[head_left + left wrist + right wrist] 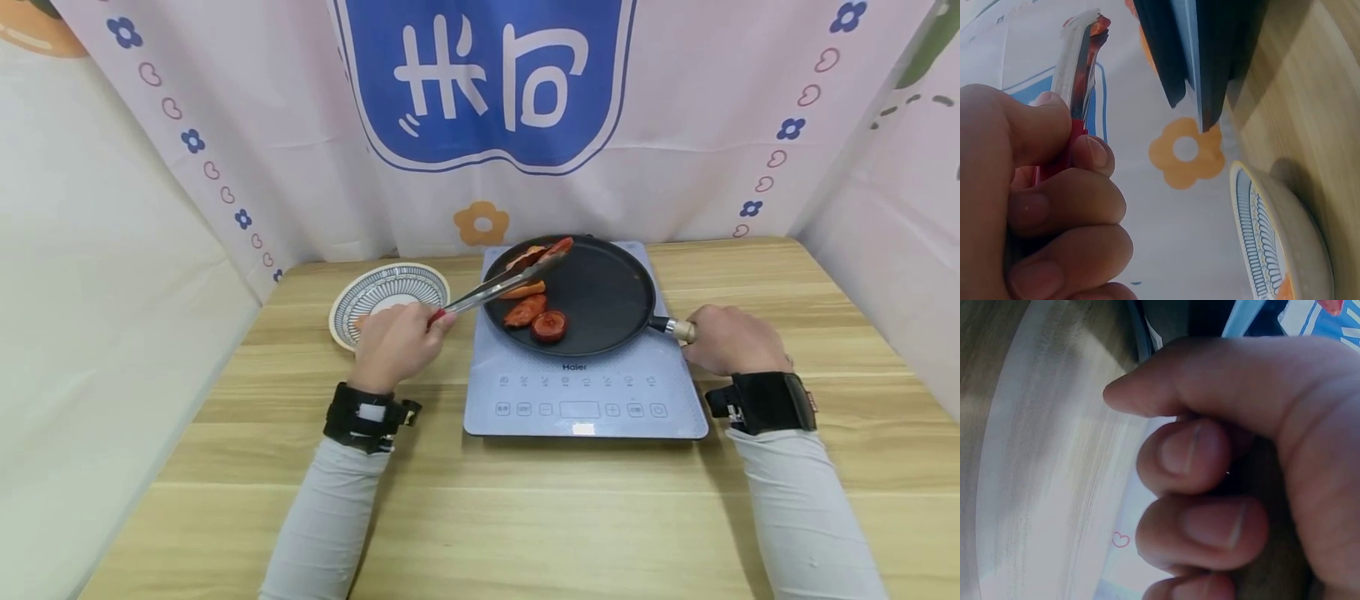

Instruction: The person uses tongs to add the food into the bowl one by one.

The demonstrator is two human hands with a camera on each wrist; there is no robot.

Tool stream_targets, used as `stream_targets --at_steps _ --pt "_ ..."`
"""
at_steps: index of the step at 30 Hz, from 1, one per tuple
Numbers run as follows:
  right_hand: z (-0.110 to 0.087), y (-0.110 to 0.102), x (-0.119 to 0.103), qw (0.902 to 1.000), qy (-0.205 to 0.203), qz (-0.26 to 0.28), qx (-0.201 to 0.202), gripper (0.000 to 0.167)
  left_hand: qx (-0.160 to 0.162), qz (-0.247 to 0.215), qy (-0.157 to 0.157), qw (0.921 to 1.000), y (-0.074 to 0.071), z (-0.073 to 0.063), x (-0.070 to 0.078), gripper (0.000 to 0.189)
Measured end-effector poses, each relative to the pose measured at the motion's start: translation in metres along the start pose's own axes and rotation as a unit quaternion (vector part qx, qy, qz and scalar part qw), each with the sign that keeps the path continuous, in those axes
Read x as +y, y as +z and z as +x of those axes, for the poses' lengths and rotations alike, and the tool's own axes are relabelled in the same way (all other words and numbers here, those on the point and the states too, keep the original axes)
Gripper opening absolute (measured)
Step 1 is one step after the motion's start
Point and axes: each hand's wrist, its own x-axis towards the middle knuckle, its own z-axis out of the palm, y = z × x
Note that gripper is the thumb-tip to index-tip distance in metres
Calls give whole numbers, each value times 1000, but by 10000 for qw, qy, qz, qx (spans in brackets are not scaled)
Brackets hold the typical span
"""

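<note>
My left hand [396,343] grips the red-handled end of a pair of metal tongs [495,288]. They reach over a flat black frying pan [603,292]; a reddish food piece [1100,25] shows between their tips in the left wrist view. Several other pieces lie at the pan's left side, among them a round reddish slice [549,326] and a longer browned piece [527,311]. Curled around the pan's wooden handle [684,331] is my right hand [733,342]. In the right wrist view its fingers hide most of that handle.
Beneath the pan is a white induction cooker [585,423] with a button panel. A patterned shallow bowl [429,277] stands left of it, partly behind my left hand, with something orange inside. A printed curtain [300,150] hangs along the back edge of the wooden table [525,517].
</note>
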Motion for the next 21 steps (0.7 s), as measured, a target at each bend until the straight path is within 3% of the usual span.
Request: stream_targets --at_steps 13,21 --pt "0 -1 2 10000 -19 25 -26 19 -240 86 128 9996 6 3 15 48" --pt "0 0 2 10000 -32 56 -19 20 -88 295 238 9992 7 1 22 49"
